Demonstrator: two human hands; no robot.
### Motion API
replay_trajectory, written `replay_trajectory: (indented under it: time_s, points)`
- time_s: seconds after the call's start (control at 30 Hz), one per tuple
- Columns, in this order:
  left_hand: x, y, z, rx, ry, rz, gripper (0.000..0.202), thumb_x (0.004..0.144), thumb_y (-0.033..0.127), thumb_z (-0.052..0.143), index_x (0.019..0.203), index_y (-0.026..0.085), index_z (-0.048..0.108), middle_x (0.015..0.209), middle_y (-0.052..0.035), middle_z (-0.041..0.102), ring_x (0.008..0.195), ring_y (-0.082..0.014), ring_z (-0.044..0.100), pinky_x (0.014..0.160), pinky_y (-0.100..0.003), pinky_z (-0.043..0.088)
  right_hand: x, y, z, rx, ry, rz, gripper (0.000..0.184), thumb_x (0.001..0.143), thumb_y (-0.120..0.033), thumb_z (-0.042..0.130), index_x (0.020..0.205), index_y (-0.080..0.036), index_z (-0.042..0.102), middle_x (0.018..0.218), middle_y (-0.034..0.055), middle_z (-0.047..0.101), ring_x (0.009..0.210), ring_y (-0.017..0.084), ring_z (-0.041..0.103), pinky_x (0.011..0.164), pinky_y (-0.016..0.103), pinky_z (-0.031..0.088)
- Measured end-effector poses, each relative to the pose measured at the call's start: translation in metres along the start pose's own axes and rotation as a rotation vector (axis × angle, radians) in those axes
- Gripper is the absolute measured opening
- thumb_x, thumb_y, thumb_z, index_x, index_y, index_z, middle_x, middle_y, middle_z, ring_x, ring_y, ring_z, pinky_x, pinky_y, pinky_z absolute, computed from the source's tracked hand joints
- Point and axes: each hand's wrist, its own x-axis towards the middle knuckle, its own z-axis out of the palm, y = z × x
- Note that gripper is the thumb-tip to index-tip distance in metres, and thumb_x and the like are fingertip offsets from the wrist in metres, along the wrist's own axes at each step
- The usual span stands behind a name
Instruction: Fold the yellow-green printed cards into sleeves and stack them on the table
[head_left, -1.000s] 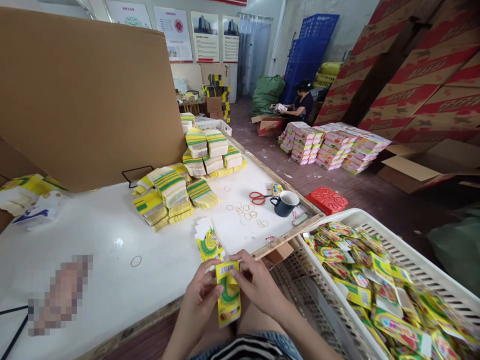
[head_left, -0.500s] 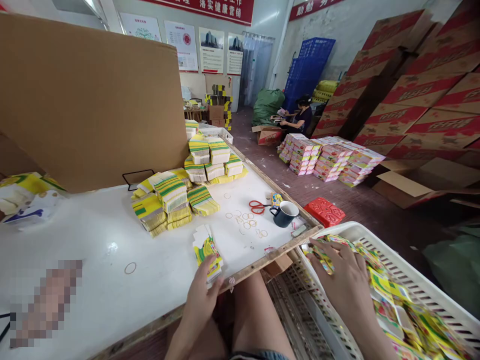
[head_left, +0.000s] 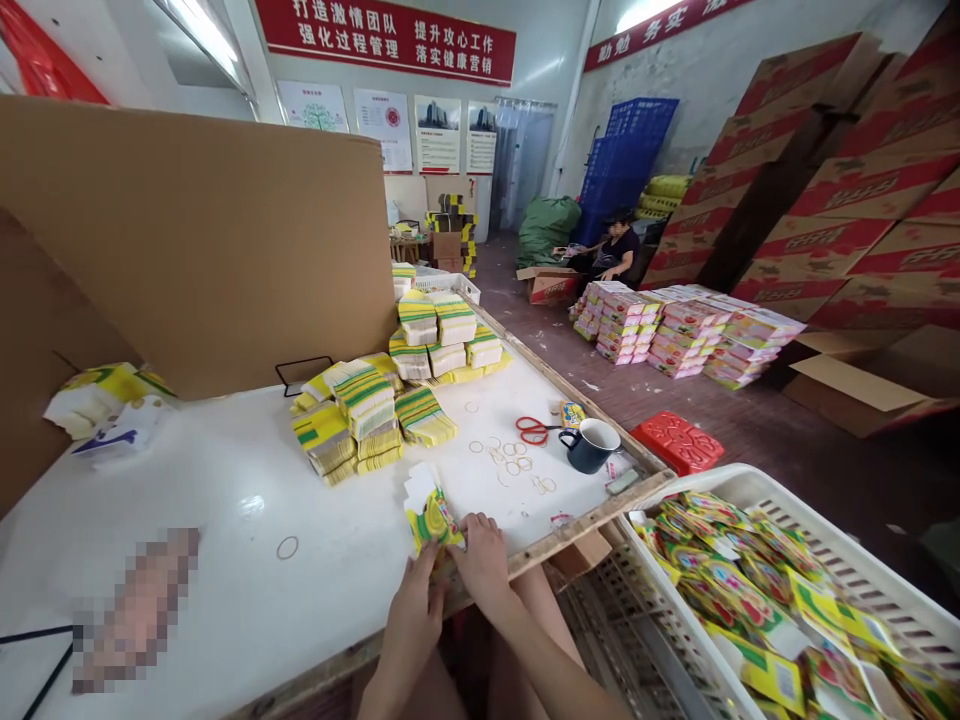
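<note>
Both my hands rest at the near edge of the white table, on a small stack of flat yellow-green cartons. My left hand holds the stack's near left side with fingers curled. My right hand presses on the stack's right side, its fingers closed over the cartons. Banded bundles of the same cartons are piled mid-table, and more bundles sit farther back.
Loose rubber bands, red scissors and a dark mug lie on the table's right. A white crate of colourful sachets stands at my right. A big cardboard sheet backs the table. A seated person works far off beside stacked boxes.
A second ago both hands held one carton over my lap. My right hand then reached into the crate, and has now come back to the stack beside my left hand.
</note>
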Motion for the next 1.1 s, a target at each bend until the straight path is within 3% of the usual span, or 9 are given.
replay_trajectory:
  time_s: [0.23,0.37,0.43,0.53,0.7,0.9,1.1]
  points:
    - [0.002,0.003,0.002,-0.107,0.014,-0.016,0.043,0.074,0.015,0.057,0.116,0.022,0.062,0.133,-0.0094,0.059,0.131,-0.0278,0.043,0.115,-0.048,0.018,-0.006,-0.005,-0.003,0.095,0.029,0.084,0.010,0.082,-0.028,0.062,0.082,-0.018,0.059,0.089,0.0031,0.061,0.088,0.020,0.056,0.082,0.040,0.045]
    - [0.001,0.010,-0.008,-0.245,0.087,-0.050,0.035,0.076,0.026,0.062,0.111,0.022,0.065,0.124,-0.0108,0.065,0.122,-0.0307,0.053,0.110,-0.050,0.027,-0.004,-0.015,-0.012,0.284,0.040,0.158,0.006,0.076,-0.018,0.061,0.075,-0.021,0.056,0.077,0.0041,0.060,0.078,0.024,0.056,0.073,0.039,0.045]
    - [-0.001,0.015,-0.018,-0.332,0.176,-0.085,0.038,0.079,0.036,0.060,0.113,0.020,0.061,0.122,-0.0123,0.065,0.119,-0.0307,0.054,0.108,-0.050,0.032,-0.004,-0.021,-0.021,0.412,0.022,0.198,0.003,0.080,-0.022,0.056,0.077,-0.021,0.056,0.072,0.0034,0.060,0.067,0.021,0.056,0.066,0.036,0.046]
    - [-0.003,0.026,-0.032,-0.496,0.253,-0.139,0.047,0.079,0.047,0.058,0.117,0.020,0.056,0.115,-0.0114,0.068,0.113,-0.0294,0.059,0.102,-0.047,0.040,-0.008,-0.032,-0.038,0.627,-0.023,0.240,0.015,0.080,-0.035,0.057,0.082,-0.020,0.056,0.074,0.0038,0.063,0.066,0.019,0.058,0.064,0.032,0.048]
    - [-0.005,0.056,-0.042,-0.764,0.113,-0.174,0.044,0.077,0.050,0.062,0.109,0.020,0.065,0.108,-0.0085,0.072,0.102,-0.0282,0.065,0.092,-0.043,0.050,-0.023,-0.050,-0.059,0.933,-0.130,0.325,0.033,0.071,-0.048,0.068,0.083,-0.018,0.059,0.074,0.0039,0.067,0.070,0.018,0.062,0.067,0.031,0.049]
    - [-0.011,0.082,-0.041,-1.005,-0.070,-0.244,0.044,0.073,0.052,0.064,0.105,0.022,0.069,0.115,-0.0099,0.071,0.112,-0.0304,0.060,0.092,-0.043,0.050,-0.038,-0.063,-0.066,1.128,-0.228,0.412,0.034,0.063,-0.048,0.076,0.074,-0.020,0.060,0.069,0.0010,0.066,0.065,0.017,0.061,0.060,0.027,0.047]
    - [-0.010,0.080,-0.033,-1.097,0.075,-0.287,0.035,0.070,0.042,0.072,0.096,0.019,0.072,0.099,-0.0081,0.076,0.098,-0.0274,0.068,0.085,-0.036,0.054,-0.040,-0.066,-0.065,1.157,-0.240,0.445,0.035,0.064,-0.048,0.076,0.075,-0.018,0.061,0.070,0.0003,0.065,0.068,0.016,0.061,0.067,0.028,0.048]
